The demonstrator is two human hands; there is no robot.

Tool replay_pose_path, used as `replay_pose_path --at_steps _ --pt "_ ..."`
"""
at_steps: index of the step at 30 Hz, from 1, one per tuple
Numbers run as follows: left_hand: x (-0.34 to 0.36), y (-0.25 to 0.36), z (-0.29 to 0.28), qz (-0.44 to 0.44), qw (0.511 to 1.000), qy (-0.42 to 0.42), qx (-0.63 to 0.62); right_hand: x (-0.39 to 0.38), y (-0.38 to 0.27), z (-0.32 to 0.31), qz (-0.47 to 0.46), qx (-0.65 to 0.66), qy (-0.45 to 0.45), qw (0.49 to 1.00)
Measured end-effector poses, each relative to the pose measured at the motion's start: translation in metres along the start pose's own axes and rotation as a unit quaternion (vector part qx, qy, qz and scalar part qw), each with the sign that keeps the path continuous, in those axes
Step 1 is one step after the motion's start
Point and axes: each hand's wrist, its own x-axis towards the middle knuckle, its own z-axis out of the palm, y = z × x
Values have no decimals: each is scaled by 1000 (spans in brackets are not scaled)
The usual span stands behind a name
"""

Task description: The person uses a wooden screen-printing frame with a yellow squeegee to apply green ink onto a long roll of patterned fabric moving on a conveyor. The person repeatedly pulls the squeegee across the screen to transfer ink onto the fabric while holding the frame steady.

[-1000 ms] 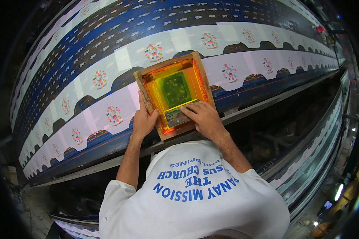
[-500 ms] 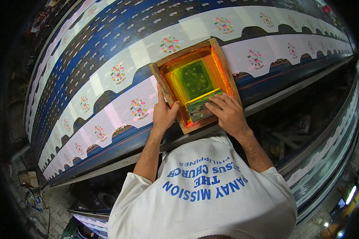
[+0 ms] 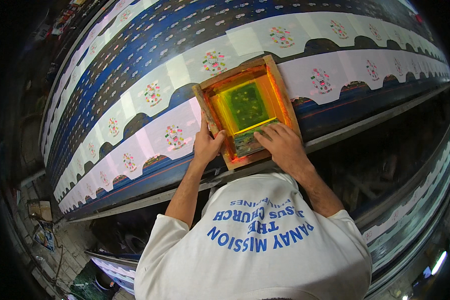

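My left hand (image 3: 207, 142) grips the left side of a wooden-framed printing screen (image 3: 281, 92), thumb and fingers along its edge. Inside the screen are orange-yellow ink and a dark green central square (image 3: 245, 106). Near the lower end, my right hand (image 3: 281, 146) is closed over a flat, ink-stained squeegee (image 3: 246, 137) with a yellow blade edge along its top. The screen lies on a strip of pale pink cut pieces (image 3: 310, 75), which carry small colourful cartoon prints; what is directly under it is hidden.
A second, white printed strip (image 3: 182, 72) runs behind the screen on the long dark blue table (image 3: 135, 50), with small grey motifs farther back. A metal rail (image 3: 355, 125) edges the near side. More racks with pale pieces (image 3: 410, 190) are at right. Clutter (image 3: 42, 220) lies at lower left.
Over the last second the whole scene has shifted right in the view, screen and table together. My hands keep about the same grip on the screen and squeegee.
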Motion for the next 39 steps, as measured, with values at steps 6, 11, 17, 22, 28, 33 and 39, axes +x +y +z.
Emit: replay_pose_path --at_steps 6,11,17,22,28,33,39 --pt "-9 3 -2 -3 997 20 73 -19 -11 13 24 18 -5 1000" --pt "-12 17 -7 -18 997 1 72 24 -4 19 33 4 37 999" --pt "-19 -16 17 77 982 125 114 106 36 -4 30 23 -4 999" --pt "-32 -13 26 81 972 185 120 121 32 -23 20 39 8 999" --pt "-29 -12 25 136 964 211 83 157 35 -11 0 17 -48 999" --pt "-32 -12 21 112 970 201 -84 119 24 -18 -26 12 -136 990" --pt "-27 -6 -2 94 985 139 -43 22 -12 -8 -28 18 -100 994"
